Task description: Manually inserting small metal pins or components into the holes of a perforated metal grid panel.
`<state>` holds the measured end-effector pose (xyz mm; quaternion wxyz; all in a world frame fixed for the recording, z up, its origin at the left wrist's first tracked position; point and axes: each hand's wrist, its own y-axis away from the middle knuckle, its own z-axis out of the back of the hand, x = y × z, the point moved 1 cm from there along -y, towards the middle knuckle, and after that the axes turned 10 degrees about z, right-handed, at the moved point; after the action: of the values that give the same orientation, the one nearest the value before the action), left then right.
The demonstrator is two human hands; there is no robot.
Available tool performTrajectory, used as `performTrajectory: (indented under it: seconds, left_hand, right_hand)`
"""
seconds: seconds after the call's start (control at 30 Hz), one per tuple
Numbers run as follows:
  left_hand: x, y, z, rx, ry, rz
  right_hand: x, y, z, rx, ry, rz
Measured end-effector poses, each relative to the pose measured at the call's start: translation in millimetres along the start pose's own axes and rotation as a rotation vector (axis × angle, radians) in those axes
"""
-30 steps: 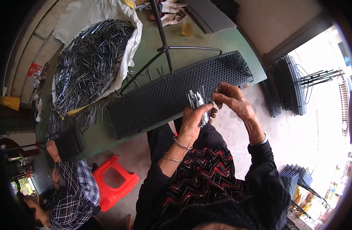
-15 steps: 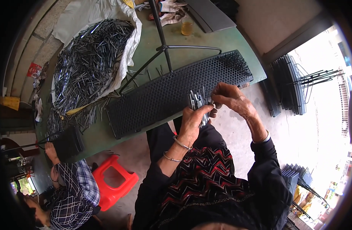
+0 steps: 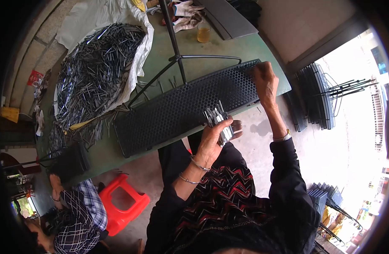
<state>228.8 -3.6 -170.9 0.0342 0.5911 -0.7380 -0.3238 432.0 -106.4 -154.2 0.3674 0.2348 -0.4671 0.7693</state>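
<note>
My left hand (image 3: 212,139) is closed around a bundle of thin metal strips (image 3: 219,120), just off the near edge of the table. Farther right, my right hand (image 3: 266,86) reaches down to the right end of a black perforated metal panel (image 3: 173,108), its fingers bunched and pointing at the holes. Whatever those fingertips pinch is hidden behind the hand. The panel lies slantwise along the table edge, with a black tubular frame (image 3: 178,56) rising from its far side. A large heap of similar strips (image 3: 99,72) fills an opened white sack (image 3: 144,44) at the left.
On the green table (image 3: 169,131) are a glass of amber liquid (image 3: 203,34), work gloves (image 3: 188,16) and a dark flat panel (image 3: 228,19). A co-worker (image 3: 78,211) sits lower left near a red stool (image 3: 120,205). Stacked black racks (image 3: 321,97) stand right.
My right hand has left the bundle and moved up and right to the panel's far right end. My left hand keeps the strips in nearly the same place.
</note>
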Motion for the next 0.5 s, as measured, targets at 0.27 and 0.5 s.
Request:
performTrajectory:
  seconds: [0.27, 0.5]
  left_hand:
    - [1, 0, -1, -0.030, -0.021, 0.034]
    - [0, 5, -5, -0.053, -0.081, 0.036]
  right_hand:
    - [-7, -6, -17, 0.025, 0.053, 0.075]
    - [-3, -5, -13, 0.064, 0.066, 0.050]
